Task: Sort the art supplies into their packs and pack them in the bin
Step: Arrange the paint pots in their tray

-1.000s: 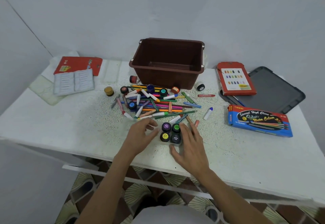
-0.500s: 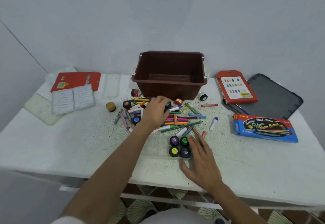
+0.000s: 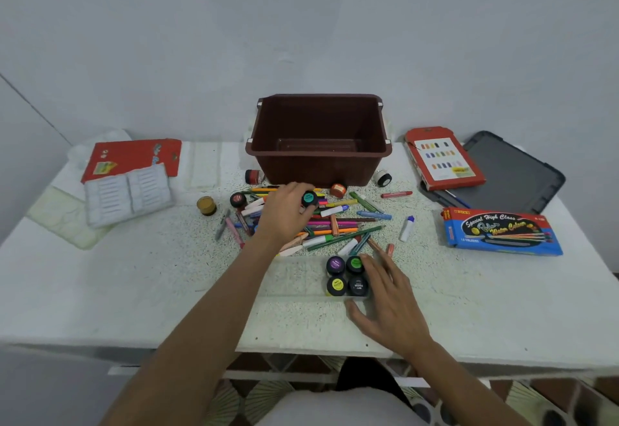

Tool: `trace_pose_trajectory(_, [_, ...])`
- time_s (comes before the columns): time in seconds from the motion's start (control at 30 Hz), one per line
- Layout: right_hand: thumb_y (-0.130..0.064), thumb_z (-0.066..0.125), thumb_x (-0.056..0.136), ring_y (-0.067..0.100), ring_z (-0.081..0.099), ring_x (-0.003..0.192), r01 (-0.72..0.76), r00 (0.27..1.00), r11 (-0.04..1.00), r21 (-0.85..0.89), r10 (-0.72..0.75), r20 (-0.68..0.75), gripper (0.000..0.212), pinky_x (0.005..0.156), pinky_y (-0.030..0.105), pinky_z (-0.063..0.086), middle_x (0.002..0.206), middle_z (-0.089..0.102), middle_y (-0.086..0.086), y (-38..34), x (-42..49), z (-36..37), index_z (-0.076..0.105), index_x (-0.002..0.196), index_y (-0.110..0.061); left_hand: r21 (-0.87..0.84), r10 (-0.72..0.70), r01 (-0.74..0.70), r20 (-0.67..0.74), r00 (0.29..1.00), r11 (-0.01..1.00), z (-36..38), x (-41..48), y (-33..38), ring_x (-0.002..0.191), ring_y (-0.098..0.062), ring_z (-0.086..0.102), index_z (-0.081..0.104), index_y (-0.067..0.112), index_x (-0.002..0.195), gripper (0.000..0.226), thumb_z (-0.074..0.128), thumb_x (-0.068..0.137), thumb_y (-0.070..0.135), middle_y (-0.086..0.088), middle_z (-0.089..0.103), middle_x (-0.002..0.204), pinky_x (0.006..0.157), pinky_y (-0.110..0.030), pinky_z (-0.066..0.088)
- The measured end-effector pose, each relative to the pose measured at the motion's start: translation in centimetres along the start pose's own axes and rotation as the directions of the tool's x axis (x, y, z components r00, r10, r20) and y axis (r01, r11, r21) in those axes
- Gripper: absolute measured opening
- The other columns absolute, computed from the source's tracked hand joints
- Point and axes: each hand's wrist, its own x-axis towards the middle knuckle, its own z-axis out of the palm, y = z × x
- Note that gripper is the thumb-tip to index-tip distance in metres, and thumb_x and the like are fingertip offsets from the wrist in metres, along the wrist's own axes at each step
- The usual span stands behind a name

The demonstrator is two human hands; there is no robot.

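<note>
While my left hand (image 3: 284, 211) is pinching the teal-lidded paint pot (image 3: 308, 198) by its cap, fingers curled round it, it is sitting at centre frame over the pile of pens and crayons (image 3: 335, 224), just below the front wall of the brown bin (image 3: 318, 164).

Head view, lower centre: my right hand (image 3: 392, 305) is lying flat with fingers spread, bracing the right end of the clear tray (image 3: 294, 278), thumb at its near edge. Four pots are already sitting in that end: purple pot (image 3: 335, 264), green pot (image 3: 355, 263), yellow pot (image 3: 336, 285), black pot (image 3: 358, 285). The tray's left part is looking free, though clear plastic is making the cells hard to read.

Step as I'm judging it: teal pot is going into the next cell left of the purple one.
- Lifting straight up first, so the crayons aren't getting dragged.
- Lowering upright, cap up, seating it flush.
- Right hand is pinning the tray so it isn't sliding on the table (image 3: 134, 291).

Loose pots are waiting upper centre: gold pot (image 3: 206, 205), orange pot (image 3: 338, 189).
</note>
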Motion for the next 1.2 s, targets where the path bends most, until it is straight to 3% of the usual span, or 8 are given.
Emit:
trace_pose_trajectory(0.1, [-0.054,0.060,0.084,0.020,0.016,0.149,0.009,1.000,1.000,0.010,-0.009,-0.011,0.078,0.110,0.046,0.038,0.157,0.031,0.004,-0.1,0.0,-0.1,0.039,0.145,-0.011,-0.206,-0.035,0.030,-0.021,0.999,0.978,-1.2,-3.5,0.4,0.101,-0.018,0.060,0.059,0.014,0.122,0.038,0.069,0.087,0.024,-0.003,0.067,0.110,0.087,-0.035,0.052])
trace_pose_trajectory(0.2, [-0.054,0.060,0.084,0.020,0.017,0.149,0.006,1.000,1.000,0.005,-0.006,-0.008,0.078,0.110,0.047,0.038,0.156,0.033,0.004,0.0,0.0,-0.1,0.038,0.145,-0.012,-0.250,-0.002,0.006,0.015,1.000,0.968,-1.8,-7.0,0.8,0.094,-0.010,0.064,0.061,0.015,0.116,0.035,0.074,0.084,0.024,0.000,0.070,0.105,0.081,-0.024,0.054])
trace_pose_trajectory(0.33, [-0.055,0.059,0.085,0.020,0.017,0.149,0.000,1.000,1.000,-0.012,0.000,-0.001,0.079,0.109,0.047,0.038,0.154,0.036,0.004,-0.1,0.0,0.0,0.037,0.146,-0.012,-0.270,-0.006,0.029,0.087,0.996,0.963,-1.6,-10.1,1.5,0.095,-0.010,0.063,0.065,0.017,0.112,0.031,0.075,0.084,0.026,0.004,0.071,0.102,0.087,-0.030,0.052])
trace_pose_trajectory(0.57, [-0.055,0.060,0.085,0.022,0.018,0.149,-0.006,1.000,1.000,-0.017,0.005,-0.009,0.079,0.109,0.046,0.038,0.152,0.039,0.004,-0.3,-0.2,0.1,0.036,0.147,-0.011,-0.221,0.034,-0.002,0.140,0.990,0.975,0.1,-11.3,2.1,0.119,-0.012,0.053,0.066,0.016,0.115,0.028,0.070,0.088,0.025,0.003,0.062,0.122,0.098,-0.024,0.040])
trace_pose_trajectory(0.8, [-0.055,0.057,0.087,0.022,0.017,0.149,-0.008,1.000,1.000,-0.018,0.008,0.000,0.078,0.109,0.047,0.039,0.154,0.037,0.005,-0.4,-0.2,-0.1,0.036,0.147,-0.011,-0.114,0.047,-0.044,0.022,0.999,0.992,1.9,-11.9,1.9,0.106,-0.018,0.058,0.071,0.017,0.107,0.026,0.075,0.083,0.025,0.005,0.069,0.111,0.092,-0.037,0.047])
trace_pose_trajectory(0.97, [-0.055,0.056,0.086,0.022,0.017,0.149,-0.002,1.000,1.000,-0.014,0.002,0.005,0.078,0.109,0.047,0.038,0.152,0.039,0.005,-0.4,-0.3,0.0,0.034,0.148,-0.013,-0.086,0.078,-0.075,0.035,0.996,0.993,1.7,-11.6,1.4,0.108,-0.016,0.056,0.069,0.022,0.107,0.040,0.051,0.084,0.050,0.009,0.068,0.110,0.091,-0.034,0.041])
trace_pose_trajectory(1.07, [-0.055,0.056,0.087,0.023,0.017,0.149,0.000,1.000,1.000,-0.017,0.000,0.003,0.078,0.110,0.046,0.037,0.152,0.039,0.005,-0.3,-0.4,0.1,0.034,0.148,-0.013,-0.123,0.063,-0.056,0.057,0.996,0.991,1.3,-11.0,1.4,0.110,-0.012,0.054,0.068,0.024,0.111,0.045,0.049,0.086,0.056,0.010,0.068,0.111,0.093,-0.031,0.036])
trace_pose_trajectory(1.2, [-0.056,0.056,0.087,0.024,0.019,0.148,0.000,1.000,1.000,-0.019,0.000,0.007,0.078,0.109,0.047,0.039,0.151,0.041,0.005,-0.2,-0.4,0.2,0.035,0.148,-0.012,-0.154,0.039,-0.041,-0.020,0.999,0.987,0.8,-8.9,0.8,0.099,-0.011,0.059,0.069,0.020,0.111,0.029,0.064,0.090,0.039,0.008,0.070,0.103,0.090,-0.035,0.046])
